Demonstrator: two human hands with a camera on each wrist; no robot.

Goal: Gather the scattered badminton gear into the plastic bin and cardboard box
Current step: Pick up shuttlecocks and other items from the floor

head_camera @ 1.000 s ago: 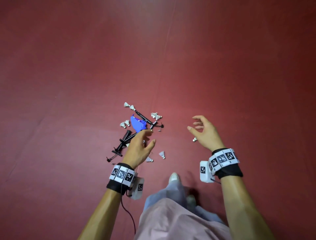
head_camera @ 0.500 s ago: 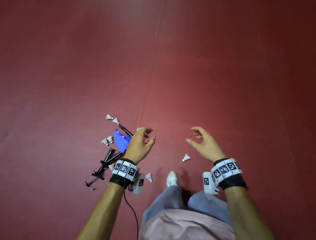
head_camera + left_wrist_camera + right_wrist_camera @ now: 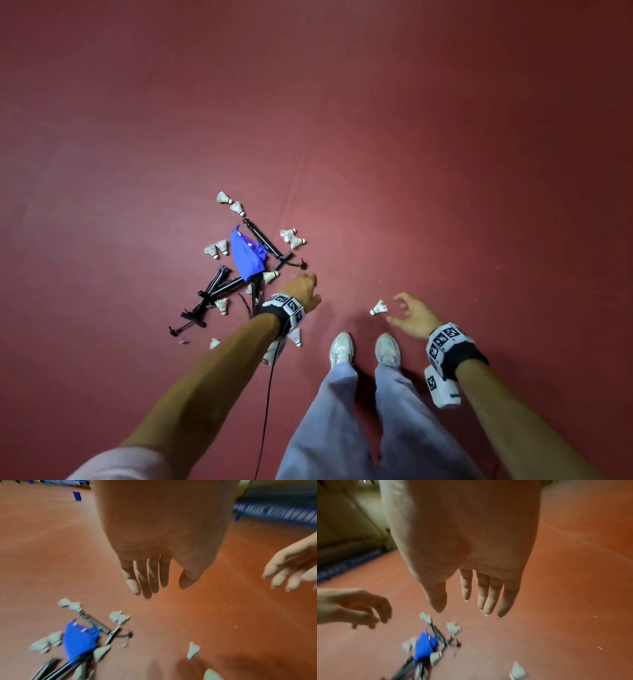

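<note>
On the floor (image 3: 445, 137) I see the pile of poles (image 3: 219, 289) and a cloth (image 3: 246, 257) lying left of my shoes (image 3: 340, 347), shuttlecocks (image 3: 224, 198) scattered around it. One lone shuttlecock (image 3: 378, 307) lies ahead of my shoes, between my left hand (image 3: 303, 287) and right hand (image 3: 414, 315).

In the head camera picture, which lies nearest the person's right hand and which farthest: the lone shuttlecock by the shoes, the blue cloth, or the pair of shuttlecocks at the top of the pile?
1. Lone shuttlecock: just left of the right hand.
2. Blue cloth: farther left, in the pile.
3. Top pair of shuttlecocks: far end of the pile, farthest.
</note>
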